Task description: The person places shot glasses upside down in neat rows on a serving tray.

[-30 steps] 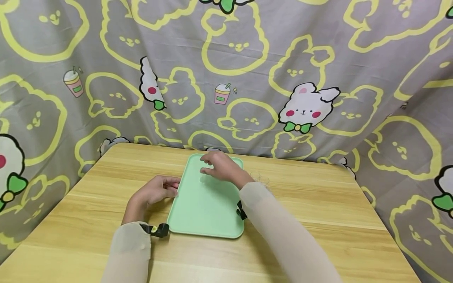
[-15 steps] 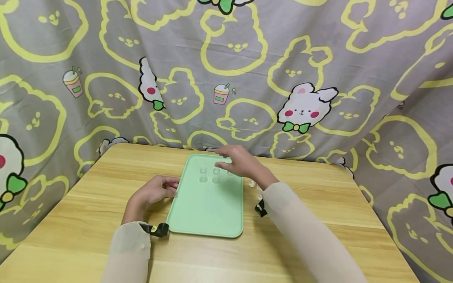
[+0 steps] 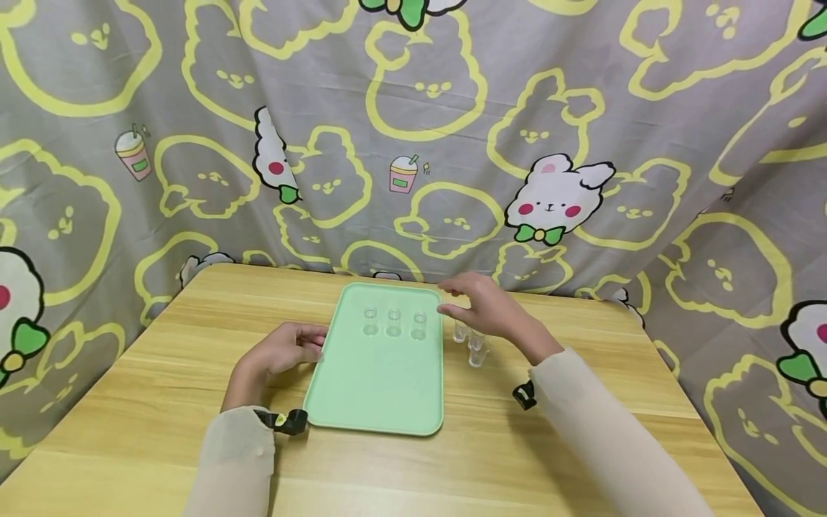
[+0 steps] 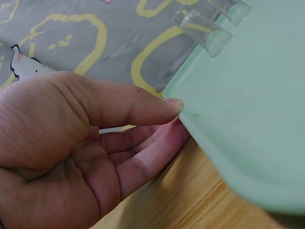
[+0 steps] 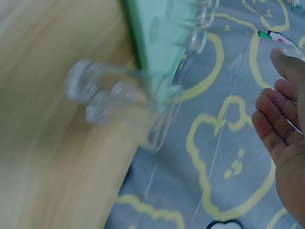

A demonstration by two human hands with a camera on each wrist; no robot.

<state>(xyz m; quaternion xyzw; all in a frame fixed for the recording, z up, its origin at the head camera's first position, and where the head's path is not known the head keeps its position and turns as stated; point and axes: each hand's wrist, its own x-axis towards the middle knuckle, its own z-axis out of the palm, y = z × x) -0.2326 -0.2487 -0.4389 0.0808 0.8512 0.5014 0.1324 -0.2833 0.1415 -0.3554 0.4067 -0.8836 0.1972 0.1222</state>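
Printed curtain (image 3: 413, 143), wooden table (image 3: 381, 467), tray (image 3: 377, 380)

In my head view I get bright, even light, with a pale sheen on the table (image 3: 362, 467), nearer the camera than the left fingers (image 3: 313, 329). Soft shadow lies just beside them, and more falls along the right sleeve (image 3: 620, 431), behind the right fingers (image 5: 269, 133). My left wrist feed is sharp at the thumb (image 4: 138, 106), with shade beneath the fingertips. My right wrist feed runs bluish; clear cups (image 5: 78, 81) and wood left of the fingers smear badly.
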